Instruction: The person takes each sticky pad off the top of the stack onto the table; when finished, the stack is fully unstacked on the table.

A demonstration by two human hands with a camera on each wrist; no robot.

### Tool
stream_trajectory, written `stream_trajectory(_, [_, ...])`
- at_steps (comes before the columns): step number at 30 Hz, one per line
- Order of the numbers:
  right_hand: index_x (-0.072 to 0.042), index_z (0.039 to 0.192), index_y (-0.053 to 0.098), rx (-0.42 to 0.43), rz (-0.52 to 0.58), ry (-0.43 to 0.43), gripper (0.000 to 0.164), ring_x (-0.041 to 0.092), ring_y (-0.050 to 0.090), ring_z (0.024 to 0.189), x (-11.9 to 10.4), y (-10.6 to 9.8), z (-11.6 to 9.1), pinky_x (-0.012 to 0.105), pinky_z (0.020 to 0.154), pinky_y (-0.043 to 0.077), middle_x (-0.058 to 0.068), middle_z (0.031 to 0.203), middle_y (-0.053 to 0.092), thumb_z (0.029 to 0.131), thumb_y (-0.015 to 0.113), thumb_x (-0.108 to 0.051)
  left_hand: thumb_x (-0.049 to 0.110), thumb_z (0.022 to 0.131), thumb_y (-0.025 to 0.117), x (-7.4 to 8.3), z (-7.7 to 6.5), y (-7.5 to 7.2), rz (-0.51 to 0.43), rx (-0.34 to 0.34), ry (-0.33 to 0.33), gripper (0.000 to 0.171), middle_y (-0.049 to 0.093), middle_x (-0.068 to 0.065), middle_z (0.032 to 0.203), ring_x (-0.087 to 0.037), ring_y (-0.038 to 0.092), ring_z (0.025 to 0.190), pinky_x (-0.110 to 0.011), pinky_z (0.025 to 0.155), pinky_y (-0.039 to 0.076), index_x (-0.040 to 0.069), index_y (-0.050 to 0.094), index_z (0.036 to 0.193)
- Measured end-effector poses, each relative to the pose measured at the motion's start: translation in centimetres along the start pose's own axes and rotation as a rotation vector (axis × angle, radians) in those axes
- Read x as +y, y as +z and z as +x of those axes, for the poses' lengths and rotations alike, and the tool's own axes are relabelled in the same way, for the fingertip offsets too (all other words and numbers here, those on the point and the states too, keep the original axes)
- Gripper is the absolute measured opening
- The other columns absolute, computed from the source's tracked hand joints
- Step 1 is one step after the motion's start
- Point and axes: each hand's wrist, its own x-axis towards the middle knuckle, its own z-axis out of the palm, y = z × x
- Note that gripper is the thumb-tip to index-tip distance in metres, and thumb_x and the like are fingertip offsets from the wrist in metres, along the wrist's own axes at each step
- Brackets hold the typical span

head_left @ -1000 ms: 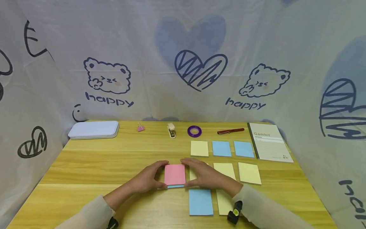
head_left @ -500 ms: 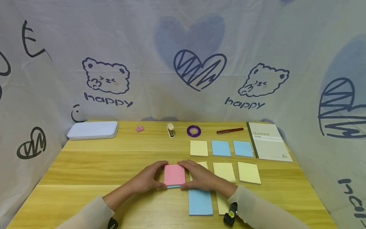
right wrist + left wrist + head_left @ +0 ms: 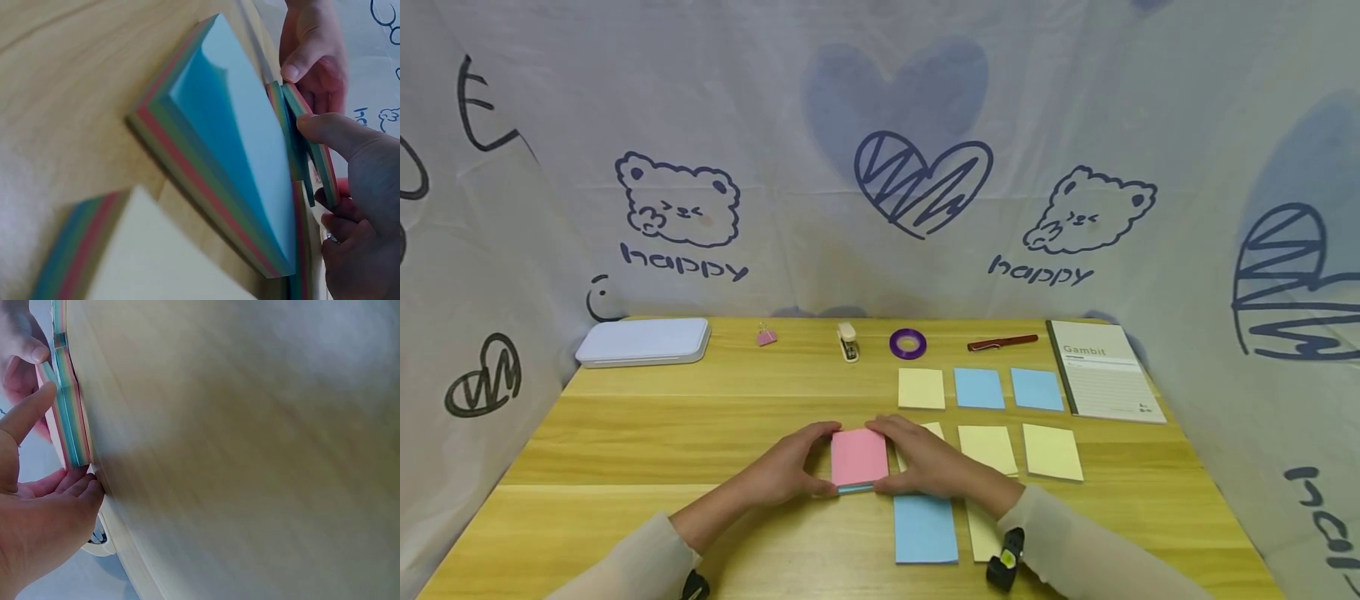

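Observation:
A pink-topped sticky note pad (image 3: pixel 859 457) lies on a blue-topped sticky note pad (image 3: pixel 857 489), whose near edge peeks out beneath it. My left hand (image 3: pixel 778 468) spans the stack's left side, thumb at the near corner and fingers at the far one. From the other side my right hand (image 3: pixel 925 460) grips the pink pad by its near and far edges. The left wrist view shows the stack's striped coloured edges (image 3: pixel 70 419) between thumb and fingers. In the right wrist view, the upper pad (image 3: pixel 315 150) stands slightly apart from the lower pad at one end.
Several yellow and blue sticky note pads (image 3: pixel 926 530) stand in rows on the right, some partly under my right arm. Along the back lie a white case (image 3: pixel 644 341), binder clip (image 3: pixel 766 337), stapler (image 3: pixel 847 342), purple tape roll (image 3: pixel 907 343), red pen (image 3: pixel 1002 342) and notebook (image 3: pixel 1105 371).
My right hand has moved slightly left, closing onto the pink pad's right side. The pink pad has since shifted and turned a little. My left hand has stayed in place.

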Motion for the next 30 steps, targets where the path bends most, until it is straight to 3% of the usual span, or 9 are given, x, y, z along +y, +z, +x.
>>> stream_trajectory(7, [-0.012, 0.159, 0.039, 0.024, -0.019, 0.017, 0.091, 0.038, 0.037, 0.148, -0.4, -1.0, -1.1, 0.059, 0.119, 0.036, 0.015, 0.164, 0.035, 0.086, 0.084, -0.042, 0.015, 0.081, 0.09, -0.2, 0.0, 0.1, -0.004, -0.006, 0.013, 0.088, 0.051, -0.022, 0.15, -0.042, 0.044, 0.142, -0.06, 0.12, 0.033, -0.007, 0.041, 0.151])
stream_trajectory(13, [-0.011, 0.158, 0.04, 0.063, -0.015, 0.024, 0.09, 0.038, 0.039, 0.147, 0.1, -2.0, -3.7, 0.058, 0.118, 0.038, 0.014, 0.164, 0.036, 0.086, 0.085, -0.038, 0.013, 0.081, 0.09, -0.2, 0.0, 0.2, -0.002, -0.004, 0.013, 0.088, 0.053, -0.019, 0.149, -0.042, 0.043, 0.143, -0.06, 0.12, 0.033, -0.007, 0.04, 0.151])
stream_trajectory(20, [-0.012, 0.158, 0.04, 0.105, 0.04, 0.067, 0.089, 0.042, 0.04, 0.146, 1.1, -3.4, -8.5, 0.065, 0.113, 0.04, 0.016, 0.163, 0.037, 0.085, 0.086, -0.035, 0.012, 0.081, 0.09, -0.2, -0.1, 0.3, 0.029, 0.005, 0.019, 0.087, 0.053, -0.019, 0.149, -0.041, 0.043, 0.144, -0.059, 0.12, 0.033, -0.006, 0.041, 0.151])
stream_trajectory(25, [-0.013, 0.155, 0.045, 0.154, 0.004, 0.07, 0.084, 0.044, 0.044, 0.142, 2.5, -4.2, -12.7, 0.067, 0.108, 0.044, 0.018, 0.159, 0.042, 0.085, 0.086, -0.034, 0.009, 0.081, 0.089, -0.1, -0.1, 0.5, 0.034, 0.011, 0.007, 0.086, 0.053, -0.018, 0.149, -0.041, 0.042, 0.144, -0.059, 0.12, 0.033, -0.005, 0.041, 0.151])
stream_trajectory(30, [-0.017, 0.154, 0.047, 0.179, -0.035, 0.159, 0.084, 0.043, 0.046, 0.14, 3.6, -5.0, -17.3, 0.067, 0.107, 0.045, 0.015, 0.157, 0.047, 0.084, 0.085, -0.045, 0.008, 0.081, 0.088, 0.0, -0.2, 0.6, 0.033, 0.013, 0.006, 0.085, 0.053, -0.018, 0.15, -0.04, 0.042, 0.145, -0.059, 0.12, 0.033, -0.005, 0.041, 0.151])
